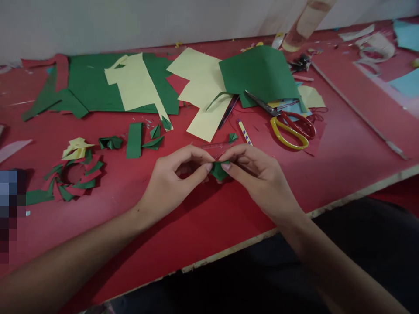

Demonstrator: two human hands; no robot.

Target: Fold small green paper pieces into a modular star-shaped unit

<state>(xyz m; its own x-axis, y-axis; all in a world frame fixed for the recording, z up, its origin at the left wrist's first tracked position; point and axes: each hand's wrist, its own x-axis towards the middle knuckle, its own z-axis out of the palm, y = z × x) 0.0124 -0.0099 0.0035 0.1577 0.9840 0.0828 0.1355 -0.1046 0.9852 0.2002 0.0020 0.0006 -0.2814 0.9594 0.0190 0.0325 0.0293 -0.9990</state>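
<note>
Between my two hands, near the middle of the view, is a small folded green paper piece (220,171). My left hand (178,174) pinches its left side with thumb and fingers. The right side is gripped in the same way by my right hand (257,176). Just beyond my fingers lie a small green folded scrap (232,138) and a white stick with purple dots (245,132). Left of my left hand are a green paper strip (134,140) and folded green pieces (153,143). Farther left sits a red and green folded paper ring (83,185).
Scissors (290,133) with red and yellow handles lie beyond my right hand. Green sheets (94,83) and cream paper (199,87) spread along the back. A bottle (306,26) stands at the wall. The red table's front edge (229,253) runs below my hands.
</note>
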